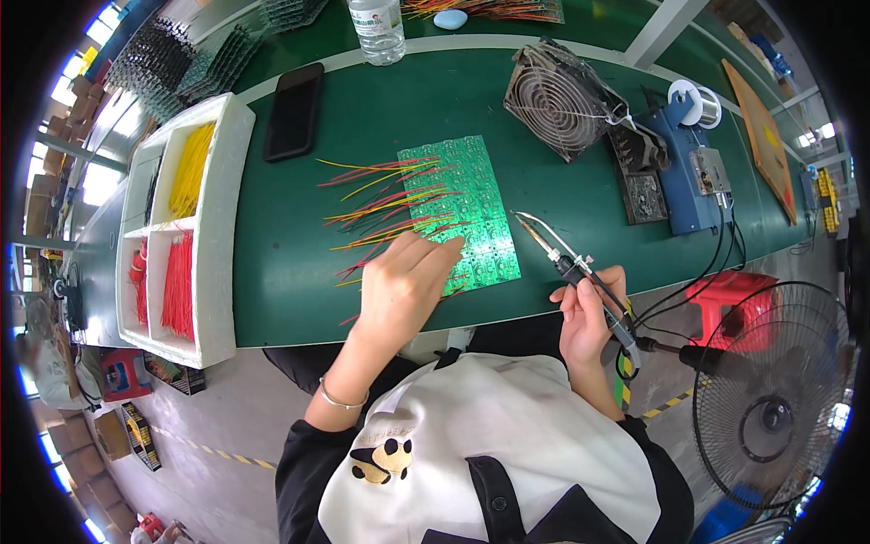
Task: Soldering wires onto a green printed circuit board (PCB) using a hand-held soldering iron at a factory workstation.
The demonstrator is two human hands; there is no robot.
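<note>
A green panel of small circuit boards (490, 213) lies on the bench in front of me. Red, yellow and black wires (373, 185) stick out past its left edge in several rows. My left hand (405, 283) rests over the panel's lower left part with fingers bent and pressed together; whatever is between the fingertips is hidden. To the right of the panel, my right hand (594, 313) grips a soldering iron (569, 268) with a thin solder feed tube alongside it. The iron's tip points up and left, apart from the panel.
A white foam box (228, 195) of sorted wires stands left, beside a black phone (294, 111). Farther back are a water bottle (377, 32) and a small fan (557, 98). A blue solder feeder (680, 168) with a spool stands right; a floor fan (770, 408) is below.
</note>
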